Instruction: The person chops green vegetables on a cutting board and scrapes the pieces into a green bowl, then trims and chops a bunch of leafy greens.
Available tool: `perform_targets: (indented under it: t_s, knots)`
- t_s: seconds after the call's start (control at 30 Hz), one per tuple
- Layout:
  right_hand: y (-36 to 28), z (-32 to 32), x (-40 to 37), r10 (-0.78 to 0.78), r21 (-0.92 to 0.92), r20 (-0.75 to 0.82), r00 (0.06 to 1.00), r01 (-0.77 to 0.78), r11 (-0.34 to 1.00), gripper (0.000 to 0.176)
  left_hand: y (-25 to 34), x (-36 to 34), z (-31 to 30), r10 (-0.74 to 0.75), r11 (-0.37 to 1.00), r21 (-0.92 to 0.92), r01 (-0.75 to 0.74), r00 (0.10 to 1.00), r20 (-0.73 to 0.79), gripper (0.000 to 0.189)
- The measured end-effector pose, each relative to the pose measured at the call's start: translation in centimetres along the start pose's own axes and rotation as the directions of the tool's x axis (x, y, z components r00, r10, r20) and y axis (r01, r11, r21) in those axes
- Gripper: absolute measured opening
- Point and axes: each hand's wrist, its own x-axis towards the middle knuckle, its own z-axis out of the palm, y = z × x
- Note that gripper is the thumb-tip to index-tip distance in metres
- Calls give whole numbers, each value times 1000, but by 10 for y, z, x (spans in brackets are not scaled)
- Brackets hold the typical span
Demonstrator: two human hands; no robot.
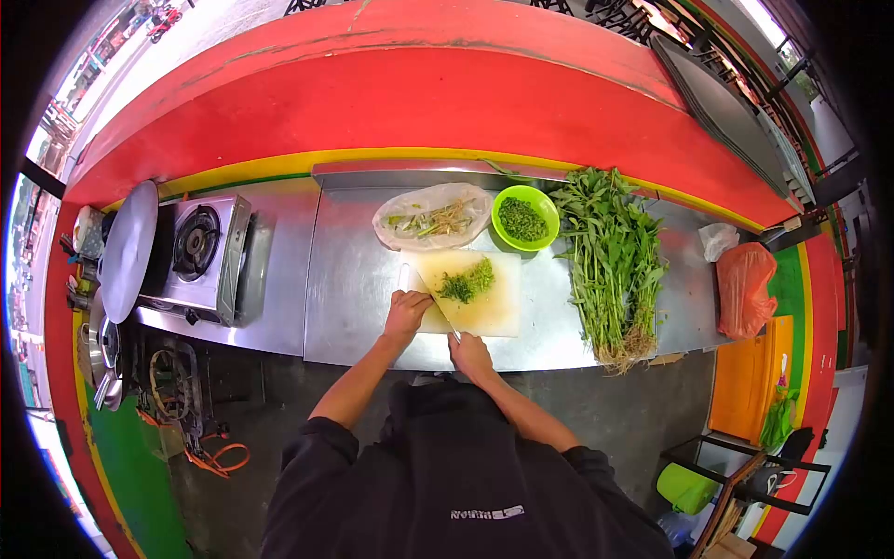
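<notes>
A white cutting board (pixel 503 317) with yellowish stains lies on the steel counter, a small heap of chopped green herbs (pixel 467 280) on it. My right hand (pixel 471 356) is closed around the handle of a knife (pixel 440 306), at the board's front edge. The blade slants away to the upper left across the board. My left hand (pixel 407 315) rests by the board's left edge, close beside the blade, its fingers curled together; what they grip, if anything, is hidden. Behind the board stand a bright green bowl (pixel 553 211) of chopped greens and a clear plastic bag (pixel 386 233) with stems and roots.
Long leafy green bunches with roots (pixel 610 261) lie right of the board. Farther right are a small clear bag (pixel 718 240) and a red plastic bag (pixel 745 291). A gas stove (pixel 200 252) and a large round metal lid (pixel 130 252) stand left. A red wall (pixel 391 102) borders the back.
</notes>
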Motion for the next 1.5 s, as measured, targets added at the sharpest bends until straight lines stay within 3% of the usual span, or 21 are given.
perform_targets:
  t_s: [0.33,0.53,0.7,0.97,1.17,1.37,1.5]
  knots:
    - [-12,-6,11,12,14,-13,1000,-12,1000,51,5,-2,-7,-32,997,64,31,999,26,23]
    - [-4,-11,-2,-11,46,33,999,10,999,49,3,-4,-4,-67,997,-42,67,998,3,20]
    - [-3,-3,-1,5,14,48,999,-6,1000,49,0,-5,-1,-68,997,-28,68,998,2,17]
    - [-19,-4,16,-38,-25,-25,999,38,999,48,1,-7,-2,-87,996,25,85,994,70,23]
    - [-8,-3,4,-41,66,-8,999,42,997,50,-2,-9,-3,-82,997,-4,82,994,66,22]
    - [-11,-7,2,11,11,101,995,-12,1000,53,-5,-6,-2,-72,997,-23,73,997,12,15]
    - [-8,-1,6,0,4,92,996,0,1000,54,-5,-8,0,-41,999,31,40,999,32,14]
